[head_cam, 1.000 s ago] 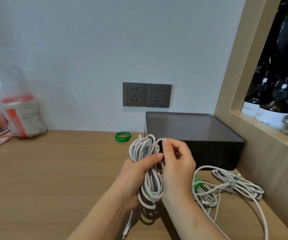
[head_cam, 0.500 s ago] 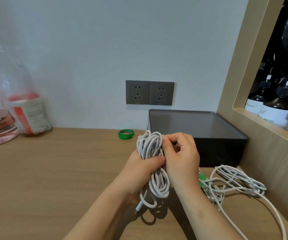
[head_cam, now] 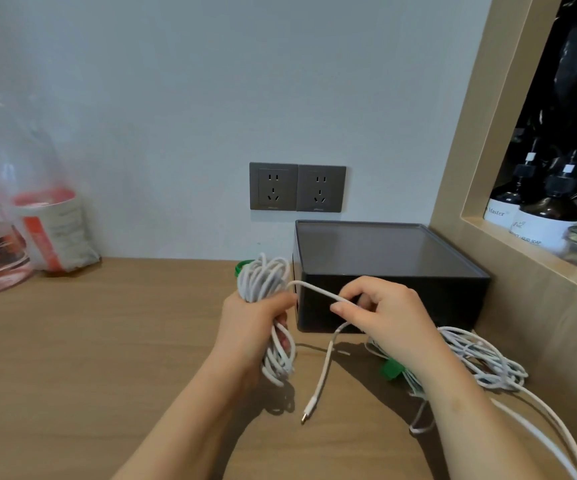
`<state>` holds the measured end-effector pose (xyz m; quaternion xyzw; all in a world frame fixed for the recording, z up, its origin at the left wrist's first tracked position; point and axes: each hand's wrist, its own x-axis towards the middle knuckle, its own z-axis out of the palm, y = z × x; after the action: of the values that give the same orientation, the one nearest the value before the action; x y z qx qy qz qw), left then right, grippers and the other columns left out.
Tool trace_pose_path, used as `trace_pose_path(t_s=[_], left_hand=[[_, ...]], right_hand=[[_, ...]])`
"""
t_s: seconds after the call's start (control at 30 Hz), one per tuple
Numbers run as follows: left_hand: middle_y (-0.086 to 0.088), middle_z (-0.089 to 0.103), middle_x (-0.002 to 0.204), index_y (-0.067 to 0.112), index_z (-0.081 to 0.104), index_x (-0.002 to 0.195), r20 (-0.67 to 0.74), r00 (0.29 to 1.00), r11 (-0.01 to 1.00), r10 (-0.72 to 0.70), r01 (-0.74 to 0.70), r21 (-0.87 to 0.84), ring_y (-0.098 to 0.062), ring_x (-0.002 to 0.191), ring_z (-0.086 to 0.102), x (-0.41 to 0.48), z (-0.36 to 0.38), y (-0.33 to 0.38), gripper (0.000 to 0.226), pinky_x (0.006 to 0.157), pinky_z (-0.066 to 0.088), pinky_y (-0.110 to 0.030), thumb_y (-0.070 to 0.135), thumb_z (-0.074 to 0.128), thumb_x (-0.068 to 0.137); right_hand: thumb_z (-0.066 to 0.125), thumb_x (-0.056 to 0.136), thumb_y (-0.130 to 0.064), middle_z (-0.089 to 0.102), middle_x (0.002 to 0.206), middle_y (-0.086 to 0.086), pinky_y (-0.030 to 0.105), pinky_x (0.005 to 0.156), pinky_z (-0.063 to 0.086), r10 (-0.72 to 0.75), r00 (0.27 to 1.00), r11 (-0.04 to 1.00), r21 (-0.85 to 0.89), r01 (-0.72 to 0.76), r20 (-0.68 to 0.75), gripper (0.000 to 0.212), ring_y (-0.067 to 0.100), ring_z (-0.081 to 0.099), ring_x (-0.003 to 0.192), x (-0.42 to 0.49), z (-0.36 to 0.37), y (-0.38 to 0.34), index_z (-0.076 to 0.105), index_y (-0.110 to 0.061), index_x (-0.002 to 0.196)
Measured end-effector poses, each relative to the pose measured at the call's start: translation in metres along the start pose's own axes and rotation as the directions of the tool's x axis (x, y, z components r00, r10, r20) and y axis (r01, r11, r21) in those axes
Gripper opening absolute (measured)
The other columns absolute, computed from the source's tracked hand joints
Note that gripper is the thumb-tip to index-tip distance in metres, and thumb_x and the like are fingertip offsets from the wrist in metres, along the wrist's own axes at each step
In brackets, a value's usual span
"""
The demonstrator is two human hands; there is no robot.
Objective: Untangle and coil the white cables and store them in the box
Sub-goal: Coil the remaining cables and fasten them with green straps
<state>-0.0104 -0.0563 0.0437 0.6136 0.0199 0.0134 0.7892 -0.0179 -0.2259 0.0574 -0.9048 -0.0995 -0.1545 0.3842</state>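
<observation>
The left hand [head_cam: 255,320] clenches its fingers round a coiled bundle of white cable [head_cam: 264,282], with loops spilling above and below them. The right hand [head_cam: 392,317] pinches the bundle's free strand [head_cam: 314,289] between thumb and forefinger. Its plug [head_cam: 309,408] dangles beneath them, and the lidded black rectangular box [head_cam: 384,258] sits just beyond the knuckles.

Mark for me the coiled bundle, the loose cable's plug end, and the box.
coiled bundle [head_cam: 263,282], head view, on the upper loops.
plug end [head_cam: 307,414], head view, on the connector at the loose cable's free end.
box [head_cam: 460,304], head view, on the bare front wall.
</observation>
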Motion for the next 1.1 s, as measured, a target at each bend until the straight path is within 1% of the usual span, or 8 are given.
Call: trace_pose_path(t_s=[0.23,0.37,0.47,0.63,0.73,0.83,0.9,1.1], left_hand=[[0.001,0.043,0.041,0.009,0.051,0.063,-0.184,0.977,0.967,-0.103,0.055,-0.251,-0.011,0.031,0.039,0.018,-0.028,0.011,0.025,0.035,0.035,-0.020,0.006,0.063,0.084],[0.001,0.042,0.042,0.010,0.049,0.060,-0.195,0.972,0.951,-0.133,0.069,-0.302,-0.012,0.032,0.037,0.020,-0.034,0.010,0.028,0.036,0.035,-0.020,0.008,0.062,0.085],[0.000,0.046,0.044,0.010,0.052,0.063,-0.153,0.975,0.953,-0.160,0.112,-0.281,-0.012,0.034,0.041,0.016,-0.025,0.006,0.025,0.036,0.038,-0.021,0.010,0.063,0.085],[-0.001,0.048,0.048,0.007,0.057,0.073,-0.117,0.980,0.953,-0.163,0.126,-0.275,-0.012,0.037,0.044,0.011,-0.016,0.004,0.015,0.039,0.041,-0.022,0.011,0.064,0.086],[-0.002,0.050,0.050,0.008,0.057,0.078,-0.058,0.987,0.968,-0.148,0.132,-0.215,-0.013,0.039,0.046,0.009,-0.010,-0.001,0.012,0.046,0.044,-0.027,0.012,0.066,0.084],[-0.003,0.051,0.053,0.008,0.057,0.077,-0.030,0.993,0.980,-0.117,0.111,-0.167,-0.014,0.042,0.047,0.007,-0.002,-0.005,0.013,0.044,0.044,-0.025,0.011,0.067,0.084],[-0.003,0.051,0.052,0.009,0.058,0.074,-0.018,0.993,0.975,-0.117,0.112,-0.193,-0.014,0.043,0.047,0.006,0.000,-0.005,0.014,0.045,0.043,-0.026,0.012,0.068,0.084],[-0.004,0.052,0.053,0.009,0.059,0.066,0.101,0.966,0.923,-0.239,0.258,-0.286,-0.015,0.044,0.050,0.010,-0.007,-0.006,0.018,0.054,0.045,-0.029,0.020,0.073,0.068]], right_hand=[[0.060,0.087,-0.038,0.063,0.071,-0.005,0.032,0.066,0.052,0.194,0.979,0.966,-0.185,-0.181,0.057,0.012,0.010,0.060,0.070,-0.001,-0.016,0.013,0.064,-0.031,0.078],[0.056,0.090,-0.038,0.062,0.074,-0.009,0.023,0.061,0.048,0.168,0.975,0.985,-0.060,-0.160,0.146,0.011,0.005,0.058,0.071,-0.003,-0.018,0.012,0.065,-0.033,0.085],[0.048,0.096,-0.030,0.056,0.060,-0.020,0.013,0.051,0.034,0.083,0.965,0.992,0.072,-0.104,0.247,0.015,-0.005,0.050,0.053,-0.003,-0.009,0.004,0.060,-0.039,0.096],[0.044,0.097,-0.023,0.051,0.053,-0.020,0.013,0.050,0.034,0.066,0.977,0.936,0.328,-0.132,0.205,0.023,-0.003,0.045,0.051,-0.003,-0.006,-0.006,0.065,-0.031,0.094],[0.044,0.097,-0.021,0.056,0.056,-0.023,0.011,0.051,0.038,0.070,0.994,0.950,0.300,-0.092,0.083,0.026,-0.005,0.050,0.057,-0.003,0.002,-0.013,0.067,-0.032,0.089],[0.050,0.095,-0.022,0.058,0.065,-0.013,0.015,0.059,0.039,0.191,0.982,0.911,0.371,-0.178,0.000,0.020,0.001,0.051,0.060,-0.001,0.011,-0.016,0.064,-0.025,0.109],[0.056,0.092,-0.026,0.062,0.070,-0.004,0.017,0.055,0.038,0.291,0.954,0.874,0.387,-0.295,0.069,0.028,0.004,0.050,0.056,-0.002,0.012,-0.017,0.059,-0.020,0.119],[0.061,0.089,-0.026,0.066,0.069,-0.004,0.015,0.050,0.037,0.308,0.909,0.896,0.235,-0.376,0.282,0.016,0.004,0.050,0.051,-0.007,0.013,-0.021,0.070,-0.025,0.076]])
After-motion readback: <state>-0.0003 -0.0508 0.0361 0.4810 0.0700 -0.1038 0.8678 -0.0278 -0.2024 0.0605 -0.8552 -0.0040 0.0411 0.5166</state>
